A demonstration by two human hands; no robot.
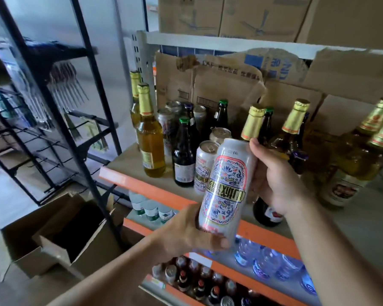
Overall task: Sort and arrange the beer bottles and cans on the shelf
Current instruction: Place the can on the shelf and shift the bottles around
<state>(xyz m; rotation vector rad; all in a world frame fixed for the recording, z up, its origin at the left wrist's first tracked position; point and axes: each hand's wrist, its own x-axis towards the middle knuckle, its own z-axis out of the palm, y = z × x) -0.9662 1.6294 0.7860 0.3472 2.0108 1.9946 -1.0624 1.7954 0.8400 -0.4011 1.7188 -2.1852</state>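
Two grips on one can (227,186), centre frame, held in air in front of the shelf's (142,187) orange edge. Can's long axis is near upright, top leaning slightly to upper right, patterned label facing the camera. Left grip (186,230) is curled round the can's bottom end. Right grip (274,177) wraps the upper half from the right, fingers behind, thumb near the top rim. On the shelf, just behind the held can, a matching second can (205,166) stands upright; left of it a dark bottle (184,155), then an amber bottle (149,140). More gold-foil bottles (363,155) at right. Open cardboard box (75,235) lower left, on the floor.
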